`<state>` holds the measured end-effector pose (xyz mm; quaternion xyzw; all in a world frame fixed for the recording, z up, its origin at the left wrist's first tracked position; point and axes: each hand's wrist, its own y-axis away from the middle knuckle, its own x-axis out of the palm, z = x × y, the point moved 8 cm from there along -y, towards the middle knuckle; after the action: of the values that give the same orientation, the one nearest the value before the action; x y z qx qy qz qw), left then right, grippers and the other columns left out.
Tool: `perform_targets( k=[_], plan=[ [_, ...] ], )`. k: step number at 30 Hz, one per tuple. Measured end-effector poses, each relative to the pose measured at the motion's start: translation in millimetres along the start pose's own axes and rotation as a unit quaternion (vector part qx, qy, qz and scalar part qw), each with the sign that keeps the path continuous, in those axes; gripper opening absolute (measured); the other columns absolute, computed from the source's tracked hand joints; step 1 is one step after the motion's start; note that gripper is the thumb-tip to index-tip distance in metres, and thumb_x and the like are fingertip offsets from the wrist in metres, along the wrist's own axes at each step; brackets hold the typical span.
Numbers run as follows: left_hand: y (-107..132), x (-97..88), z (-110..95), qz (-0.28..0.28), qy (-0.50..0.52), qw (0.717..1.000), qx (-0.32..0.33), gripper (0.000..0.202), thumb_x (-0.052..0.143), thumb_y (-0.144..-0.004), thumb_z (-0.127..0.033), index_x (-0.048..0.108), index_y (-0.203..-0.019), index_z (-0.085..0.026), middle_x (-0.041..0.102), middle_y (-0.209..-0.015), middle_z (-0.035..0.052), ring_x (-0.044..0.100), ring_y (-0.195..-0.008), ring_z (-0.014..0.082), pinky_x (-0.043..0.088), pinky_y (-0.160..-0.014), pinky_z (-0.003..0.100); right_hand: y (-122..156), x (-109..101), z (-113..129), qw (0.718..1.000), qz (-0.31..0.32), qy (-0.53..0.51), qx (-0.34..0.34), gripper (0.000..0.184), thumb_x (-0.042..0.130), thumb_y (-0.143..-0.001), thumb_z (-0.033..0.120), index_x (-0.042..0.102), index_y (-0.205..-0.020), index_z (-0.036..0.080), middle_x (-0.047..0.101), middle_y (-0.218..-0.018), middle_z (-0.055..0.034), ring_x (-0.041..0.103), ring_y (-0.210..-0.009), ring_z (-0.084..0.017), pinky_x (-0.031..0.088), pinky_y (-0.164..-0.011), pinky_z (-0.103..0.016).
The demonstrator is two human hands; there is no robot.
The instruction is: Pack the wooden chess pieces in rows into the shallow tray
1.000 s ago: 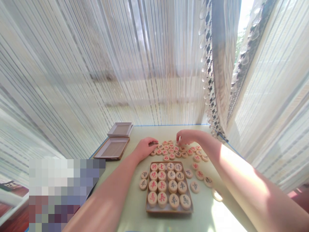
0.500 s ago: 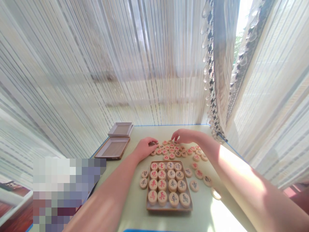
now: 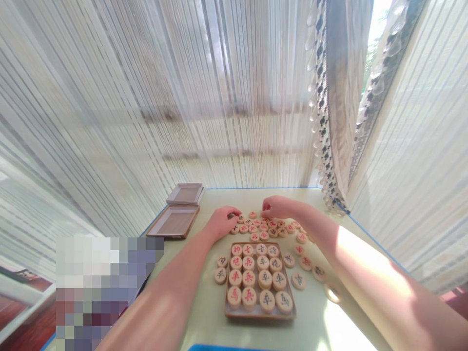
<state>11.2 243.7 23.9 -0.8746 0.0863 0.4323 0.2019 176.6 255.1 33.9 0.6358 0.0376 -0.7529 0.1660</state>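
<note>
My left hand (image 3: 223,222) rests at the left edge of a spread of round xiangqi pieces (image 3: 263,227), with fingers curved and a gap between thumb and fingers, beside a black-marked piece (image 3: 240,219). My right hand (image 3: 272,207) is at the far side of the spread, its fingers curled together; whatever they may hold is hidden. Nearer me, a shallow box tray (image 3: 256,279) bears pieces in rows, red-marked on the left and black-marked on the right. One red-marked piece (image 3: 252,214) lies between my hands.
Loose pieces flank the tray, such as one at its left (image 3: 220,275) and one at its right (image 3: 299,280). Shallow box parts (image 3: 172,222) sit at the table's back left. Curtains (image 3: 234,97) hang behind the blue-edged table. A pixelated area (image 3: 106,292) covers the lower left.
My right hand's fingers have drawn in closer together at the far side of the pieces. My left hand has hardly moved. The view has shifted slightly.
</note>
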Motion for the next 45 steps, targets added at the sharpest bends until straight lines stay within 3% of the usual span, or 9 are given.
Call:
perform_targets(
  k=[5,10,15,20,24,32,39,45],
  plan=[
    [-1,0.6,1,0.002,-0.005,1.000,0.005,0.025,0.048,-0.073,-0.020,0.068,-0.088,-0.019,0.068,-0.094,0.0022,0.060,-0.090,0.0171,0.046,-0.085,0.028,2,-3,14,0.999,-0.016,-0.003,-0.037,0.036,0.047,-0.082,0.040,0.063,-0.101,0.016,0.063,-0.105,-0.0115,0.058,-0.092,-0.024,0.044,-0.074,-0.032],
    [-1,0.4,4,0.007,0.002,1.000,-0.018,0.025,0.049,-0.073,-0.024,0.068,-0.089,-0.020,0.069,-0.091,0.0019,0.060,-0.085,0.0174,0.047,-0.081,0.028,3,-1,21,0.999,0.008,-0.013,-0.046,0.028,0.054,-0.076,0.031,0.066,-0.098,0.021,0.065,-0.102,-0.0069,0.059,-0.087,-0.022,0.045,-0.069,-0.029],
    [0,0.0,3,0.007,0.012,1.000,-0.018,0.025,0.049,-0.072,-0.023,0.068,-0.088,-0.019,0.068,-0.091,0.0017,0.060,-0.085,0.0171,0.047,-0.082,0.028,2,-5,23,0.998,-0.012,-0.031,-0.052,0.028,0.057,-0.072,0.029,0.067,-0.097,0.024,0.065,-0.100,-0.0042,0.060,-0.085,-0.019,0.044,-0.068,-0.026],
    [1,2.4,3,0.023,0.040,0.999,-0.019,0.034,0.048,-0.069,-0.018,0.064,-0.099,-0.019,0.068,-0.087,0.0009,0.061,-0.077,0.0146,0.048,-0.076,0.025,6,6,40,0.993,0.006,-0.089,-0.082,0.025,0.057,-0.072,0.034,0.066,-0.095,0.026,0.066,-0.096,-0.0009,0.060,-0.070,-0.014,0.043,-0.057,-0.022],
    [2,2.6,0,0.033,0.010,0.999,-0.002,0.029,0.054,-0.067,-0.023,0.067,-0.092,-0.019,0.066,-0.090,0.0030,0.059,-0.085,0.0173,0.046,-0.082,0.027,7,12,51,0.991,0.009,-0.095,-0.090,0.026,0.058,-0.072,0.032,0.065,-0.096,0.025,0.067,-0.093,-0.0008,0.059,-0.061,-0.011,0.043,-0.056,-0.021],
    [3,0.4,-3,0.019,-0.003,1.000,0.008,0.030,0.057,-0.071,-0.034,0.067,-0.095,-0.019,0.067,-0.096,0.0048,0.059,-0.090,0.0191,0.046,-0.085,0.030,2,11,46,0.992,-0.023,-0.079,-0.096,0.029,0.053,-0.072,0.025,0.066,-0.097,0.026,0.067,-0.090,-0.0016,0.060,-0.072,-0.015,0.042,-0.061,-0.023],
    [2,-1.4,6,0.022,0.060,0.997,-0.037,0.034,0.053,-0.067,-0.017,0.066,-0.098,-0.017,0.067,-0.102,0.0042,0.061,-0.094,0.0187,0.047,-0.087,0.028,1,12,43,0.990,-0.031,-0.106,-0.091,0.031,0.050,-0.072,0.024,0.065,-0.099,0.027,0.067,-0.090,-0.0014,0.059,-0.068,-0.014,0.042,-0.058,-0.022],
    [2,0.3,4,0.050,0.082,0.995,-0.016,0.029,0.056,-0.069,-0.023,0.067,-0.095,-0.018,0.068,-0.102,0.0030,0.060,-0.097,0.0193,0.044,-0.091,0.030,7,12,48,0.988,-0.005,-0.117,-0.097,0.030,0.049,-0.074,0.023,0.066,-0.099,0.026,0.067,-0.093,-0.0011,0.058,-0.060,-0.011,0.043,-0.059,-0.022]
  ],
)
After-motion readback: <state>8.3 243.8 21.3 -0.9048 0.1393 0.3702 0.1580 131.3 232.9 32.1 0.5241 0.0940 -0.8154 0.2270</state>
